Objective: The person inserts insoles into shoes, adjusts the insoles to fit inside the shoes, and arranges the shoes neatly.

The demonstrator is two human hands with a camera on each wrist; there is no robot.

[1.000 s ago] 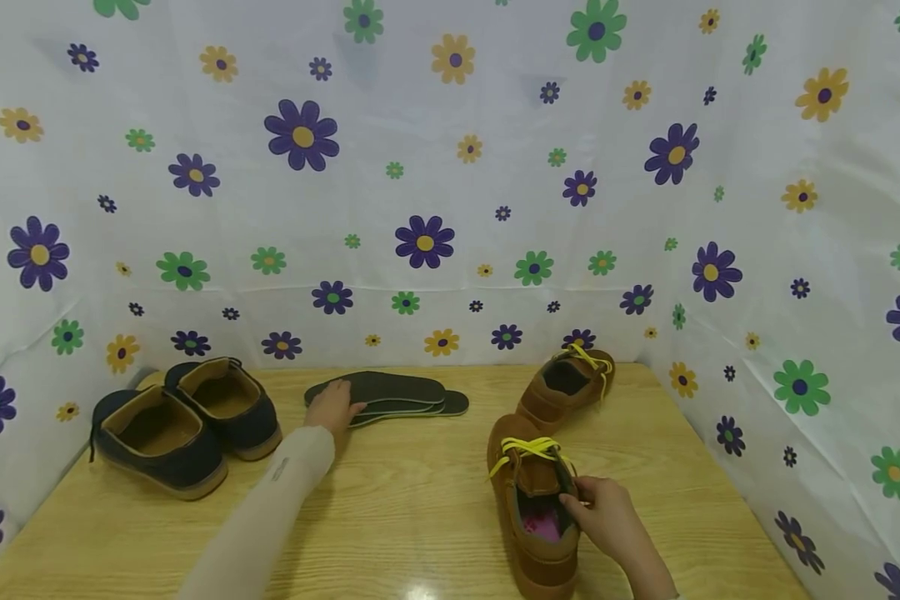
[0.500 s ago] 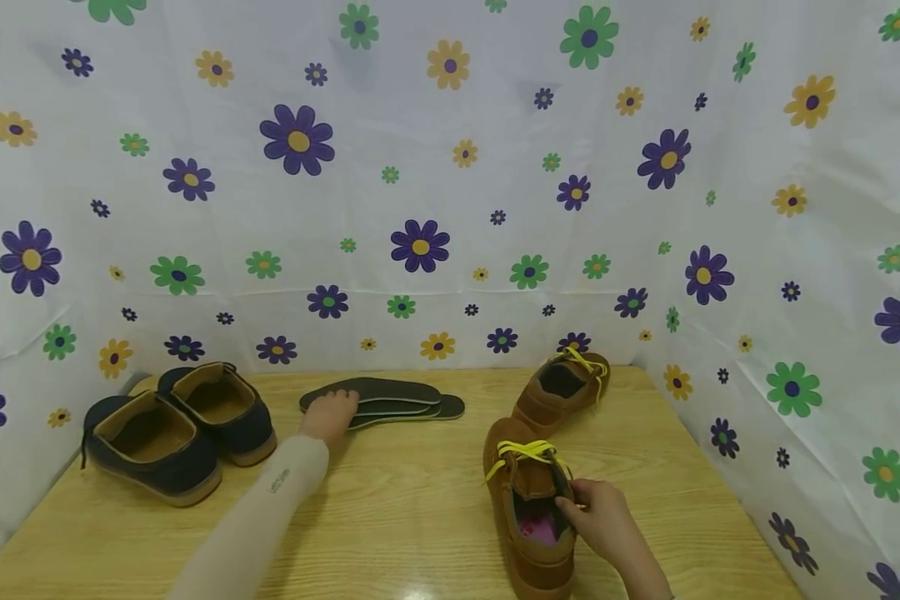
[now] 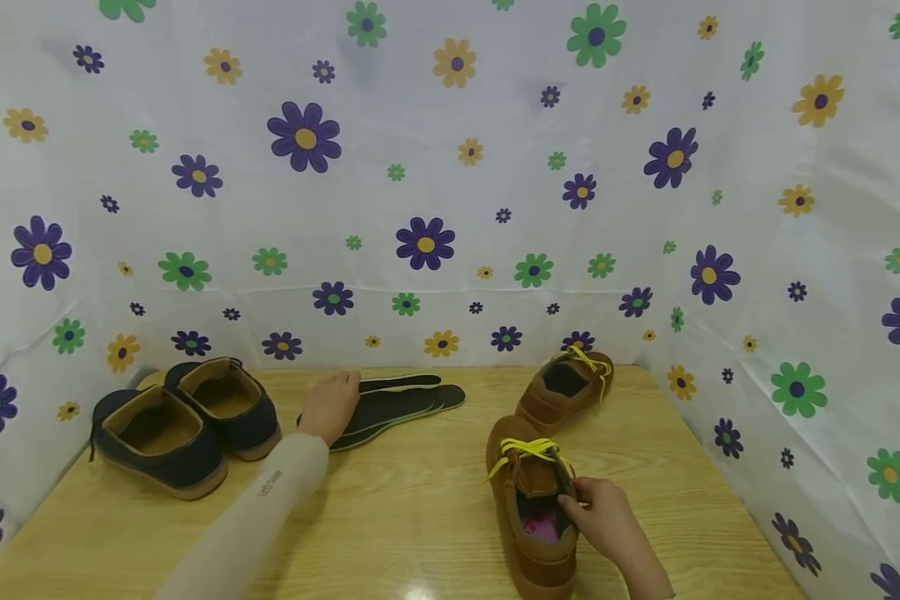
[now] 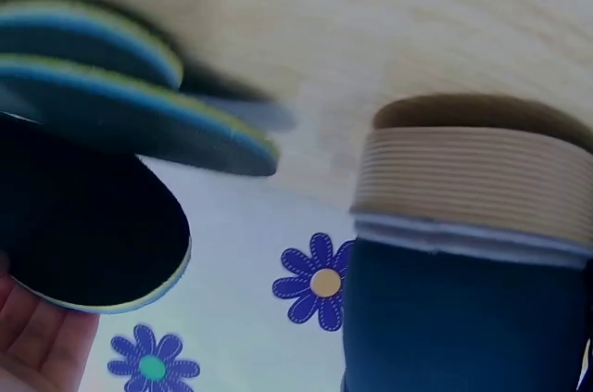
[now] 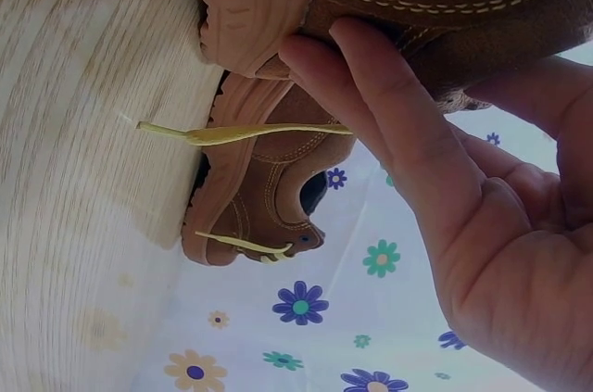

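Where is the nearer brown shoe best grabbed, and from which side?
Probably take the nearer brown shoe by its right rim, coming from the right, as the right hand does: the shoe opens upward, leaving both faces of that rim reachable, and the yellow laces lie farther forward.

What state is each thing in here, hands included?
Held insole, tilted up
Other insoles, overlapping
Near brown shoe, upright, laced
Far brown shoe, upright, laced
Navy shoes, upright, side by side
Left hand, gripping an insole
Right hand, pinching a shoe's collar
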